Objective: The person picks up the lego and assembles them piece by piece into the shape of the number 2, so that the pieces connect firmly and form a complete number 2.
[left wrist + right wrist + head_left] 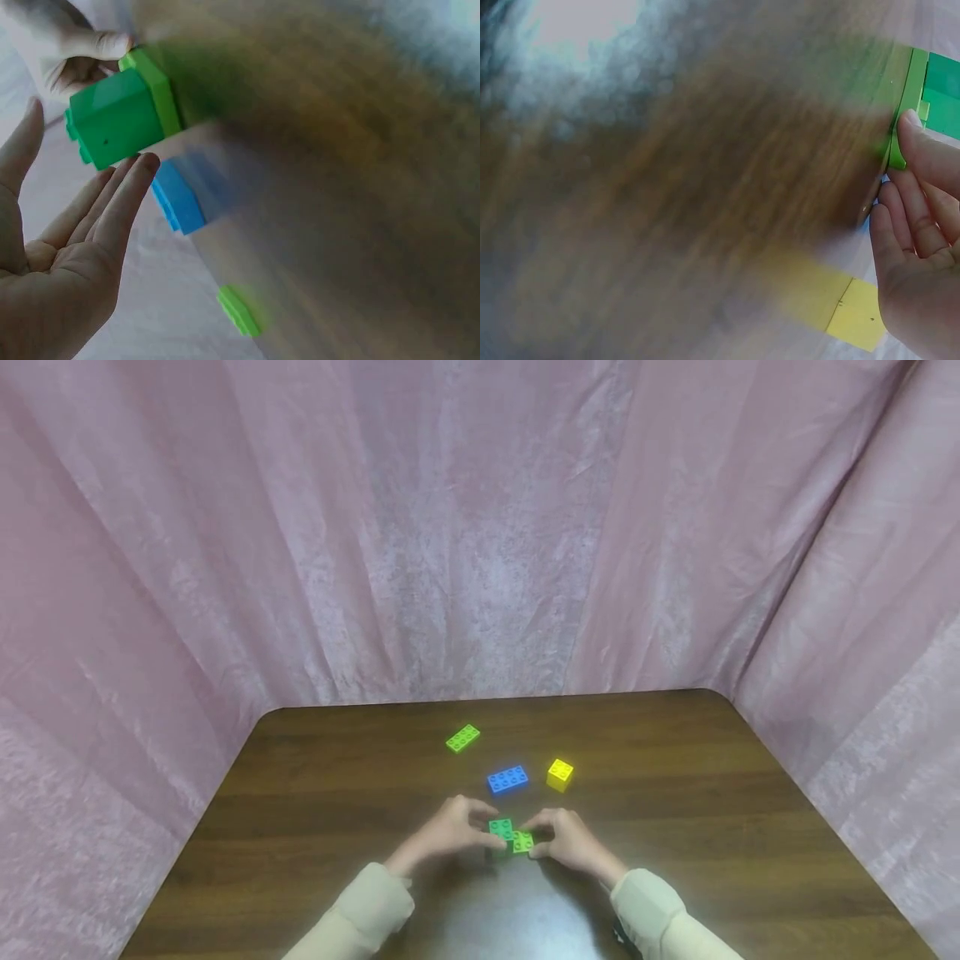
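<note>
A green brick (pixel 500 828) sits on the left part of a flat lime-green brick (pixel 523 842), whose right studs show uncovered. My right hand (pixel 572 841) pinches the lime brick's right end between thumb and fingers, as the right wrist view also shows. My left hand (pixel 453 828) is around the left side of the green brick. In the left wrist view its fingers (pixel 124 199) are fairly straight, with the tips close to the green brick, and its thumb stands apart from it. Whether those fingertips touch the brick I cannot tell.
Beyond my hands on the brown wooden table (pixel 315 793) lie a blue brick (pixel 507 779), a yellow brick (pixel 559 775) and, farther back, another flat lime-green brick (pixel 462 738). Pink curtains (pixel 480 527) hang behind the table and at its sides.
</note>
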`<move>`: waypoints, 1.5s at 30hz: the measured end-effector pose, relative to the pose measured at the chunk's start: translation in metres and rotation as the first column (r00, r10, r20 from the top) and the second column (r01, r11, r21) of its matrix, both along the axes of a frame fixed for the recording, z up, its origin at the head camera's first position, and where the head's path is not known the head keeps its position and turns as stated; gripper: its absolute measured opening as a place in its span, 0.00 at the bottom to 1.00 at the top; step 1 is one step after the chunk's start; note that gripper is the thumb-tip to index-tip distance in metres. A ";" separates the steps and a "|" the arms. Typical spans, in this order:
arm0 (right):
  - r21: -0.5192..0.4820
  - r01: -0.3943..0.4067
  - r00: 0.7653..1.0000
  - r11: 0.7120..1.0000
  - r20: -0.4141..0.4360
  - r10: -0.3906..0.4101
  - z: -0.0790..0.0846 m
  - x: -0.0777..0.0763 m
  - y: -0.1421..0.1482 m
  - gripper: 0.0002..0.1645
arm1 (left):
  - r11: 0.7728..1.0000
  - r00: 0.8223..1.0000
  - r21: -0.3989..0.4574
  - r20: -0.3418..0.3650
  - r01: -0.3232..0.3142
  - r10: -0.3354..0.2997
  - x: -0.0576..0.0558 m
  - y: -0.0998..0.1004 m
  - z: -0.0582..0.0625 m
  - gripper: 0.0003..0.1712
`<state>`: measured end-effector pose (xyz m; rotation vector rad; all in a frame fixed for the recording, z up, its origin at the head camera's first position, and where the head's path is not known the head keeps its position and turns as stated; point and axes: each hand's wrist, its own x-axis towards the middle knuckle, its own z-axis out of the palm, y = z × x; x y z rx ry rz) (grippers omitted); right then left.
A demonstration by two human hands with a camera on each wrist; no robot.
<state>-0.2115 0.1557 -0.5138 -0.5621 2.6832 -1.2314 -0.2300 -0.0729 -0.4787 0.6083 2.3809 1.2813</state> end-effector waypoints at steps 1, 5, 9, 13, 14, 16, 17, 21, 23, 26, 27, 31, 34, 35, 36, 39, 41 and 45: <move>0.001 0.002 1.000 1.000 0.000 -0.002 0.000 0.000 0.000 0.21 | 1.000 1.000 0.012 -0.002 -0.002 0.002 -0.002 -0.001 0.001 0.32; 0.000 0.011 1.000 1.000 0.007 -0.011 0.001 -0.001 0.000 0.21 | 0.999 0.999 0.030 -0.037 -0.013 0.014 -0.012 -0.004 0.007 0.33; 0.007 0.008 1.000 1.000 0.011 -0.008 0.001 -0.001 -0.001 0.21 | 0.996 0.995 0.064 -0.072 -0.064 0.069 -0.021 -0.006 0.014 0.34; 0.013 0.005 1.000 1.000 0.013 -0.005 0.002 -0.001 -0.002 0.21 | 0.984 0.989 0.125 -0.063 -0.125 0.134 -0.029 -0.005 0.016 0.38; 0.014 0.004 1.000 1.000 0.015 -0.004 0.002 -0.001 -0.002 0.21 | 0.981 0.988 0.135 -0.059 -0.136 0.145 -0.031 -0.004 0.015 0.39; 0.016 0.005 1.000 1.000 0.019 -0.005 0.003 -0.001 -0.002 0.20 | 0.978 0.985 0.141 -0.059 -0.155 0.164 -0.034 -0.001 0.013 0.40; 0.017 0.007 1.000 1.000 0.020 -0.007 0.002 -0.001 -0.001 0.20 | 0.977 0.983 0.140 -0.067 -0.162 0.172 -0.036 0.000 0.012 0.41; 0.014 0.006 1.000 1.000 0.014 -0.006 0.003 -0.002 0.000 0.21 | 0.975 0.974 0.117 -0.106 -0.189 0.202 -0.044 0.007 0.006 0.41; 0.010 0.005 1.000 1.000 0.013 -0.005 0.003 -0.003 0.001 0.21 | 0.974 0.969 0.102 -0.117 -0.204 0.216 -0.048 0.009 0.002 0.43; 0.005 0.000 1.000 1.000 0.018 0.000 0.003 -0.002 0.000 0.21 | 0.972 0.967 0.085 -0.120 -0.217 0.226 -0.053 0.013 -0.006 0.46; 0.003 -0.002 1.000 1.000 0.022 0.002 0.003 -0.002 0.000 0.21 | 0.973 0.966 0.081 -0.122 -0.218 0.226 -0.054 0.014 -0.008 0.46; -0.002 -0.008 1.000 1.000 0.027 0.008 0.002 0.000 0.000 0.21 | 0.973 0.968 0.071 -0.112 -0.220 0.227 -0.056 0.017 -0.016 0.47; -0.002 -0.012 1.000 1.000 0.028 0.012 0.001 0.000 -0.001 0.21 | 0.974 0.968 0.066 -0.110 -0.217 0.223 -0.056 0.018 -0.021 0.47; -0.001 -0.013 1.000 1.000 0.029 0.013 0.001 0.000 -0.001 0.21 | 0.974 0.969 0.069 -0.110 -0.214 0.221 -0.055 0.018 -0.022 0.47; 0.001 -0.013 1.000 1.000 0.028 0.013 0.001 0.000 -0.001 0.21 | 0.974 0.970 0.069 -0.103 -0.215 0.222 -0.055 0.018 -0.023 0.47; 0.000 -0.016 0.999 1.000 0.029 0.016 0.000 0.000 -0.001 0.21 | 0.973 0.971 0.075 -0.089 -0.217 0.224 -0.055 0.019 -0.027 0.47; 0.001 -0.018 0.999 1.000 0.027 0.018 0.000 -0.001 0.000 0.21 | 0.973 0.970 0.076 -0.087 -0.220 0.226 -0.056 0.020 -0.029 0.47; 0.004 -0.018 1.000 1.000 0.024 0.018 0.000 -0.002 0.001 0.21 | 0.969 0.964 0.070 -0.103 -0.239 0.245 -0.059 0.022 -0.035 0.44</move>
